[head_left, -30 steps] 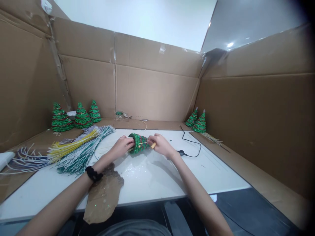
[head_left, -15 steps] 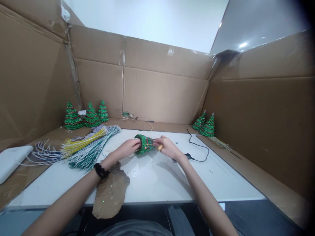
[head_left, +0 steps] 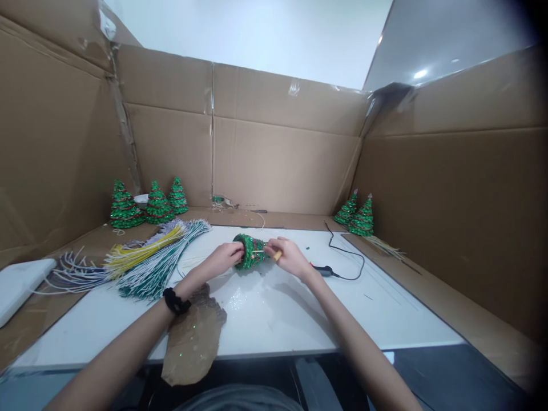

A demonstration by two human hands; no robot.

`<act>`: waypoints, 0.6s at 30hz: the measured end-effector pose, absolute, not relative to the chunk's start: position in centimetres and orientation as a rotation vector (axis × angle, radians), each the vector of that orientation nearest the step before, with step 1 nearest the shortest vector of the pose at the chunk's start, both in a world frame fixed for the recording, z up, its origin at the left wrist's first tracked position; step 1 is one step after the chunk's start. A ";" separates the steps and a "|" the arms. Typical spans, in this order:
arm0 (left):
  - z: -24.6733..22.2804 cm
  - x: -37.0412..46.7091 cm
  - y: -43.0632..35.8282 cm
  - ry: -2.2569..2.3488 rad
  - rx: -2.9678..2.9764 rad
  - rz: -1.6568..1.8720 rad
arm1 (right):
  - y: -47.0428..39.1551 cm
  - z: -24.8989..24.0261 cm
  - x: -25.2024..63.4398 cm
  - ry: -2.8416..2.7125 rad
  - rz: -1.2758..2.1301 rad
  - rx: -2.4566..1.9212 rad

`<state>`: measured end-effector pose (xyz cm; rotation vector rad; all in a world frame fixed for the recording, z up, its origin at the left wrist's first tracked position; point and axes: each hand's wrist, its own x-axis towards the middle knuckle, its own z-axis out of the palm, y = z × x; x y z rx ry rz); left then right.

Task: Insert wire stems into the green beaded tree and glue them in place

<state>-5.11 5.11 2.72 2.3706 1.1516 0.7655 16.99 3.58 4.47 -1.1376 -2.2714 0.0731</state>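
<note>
Head-worn view — forward and down across the tabletop (head_left: pixel 282 328)

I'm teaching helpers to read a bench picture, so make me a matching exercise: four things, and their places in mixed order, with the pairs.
1. tree in hand
2. black wristband
3. cardboard scrap
4. black corded tool

A. sticking out past the near edge of the white tabletop
B. on the tabletop, right of the right hand
C. tipped sideways between the two hands
D. around the left wrist

Pairs: 1-C, 2-D, 3-A, 4-B
</note>
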 end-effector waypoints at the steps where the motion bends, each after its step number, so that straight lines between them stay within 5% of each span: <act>1: 2.7 -5.1 5.1 1.155 2.351 0.772 | 3.7 4.5 17.3 -2.251 0.058 -1.150; 18: 2.4 -4.7 5.0 1.100 2.040 0.775 | 3.3 3.0 15.2 -2.234 -0.244 -1.319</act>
